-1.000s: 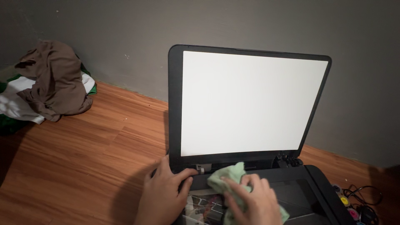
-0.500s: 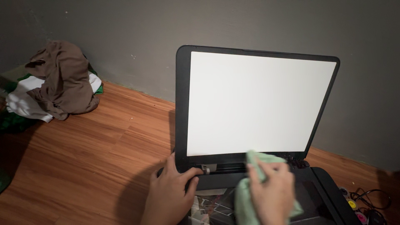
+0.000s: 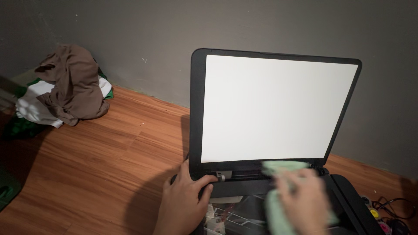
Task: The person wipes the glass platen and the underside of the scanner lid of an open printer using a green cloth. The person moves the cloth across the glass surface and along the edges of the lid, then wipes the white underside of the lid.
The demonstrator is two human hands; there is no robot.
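Note:
A black flatbed scanner [image 3: 348,196] sits on the wooden floor with its lid [image 3: 274,106] raised, the white inner pad facing me. My left hand [image 3: 183,204] rests on the scanner's near-left corner by the hinge, thumb on the black frame. My right hand [image 3: 302,202], blurred by motion, holds a light green cloth [image 3: 278,167] against the back edge of the glass [image 3: 237,215], just below the lid hinge. The glass reflects light at the bottom of the view.
A heap of brown, white and green clothes [image 3: 65,89] lies by the grey wall [image 3: 174,35] at the left. Black cables [image 3: 394,209] and small coloured items lie at the scanner's right. Wooden floor [image 3: 96,174] stretches to the left.
My right hand has carried the green cloth rightwards along the back of the glass. The left hand has stayed on the corner. The view has shifted slightly.

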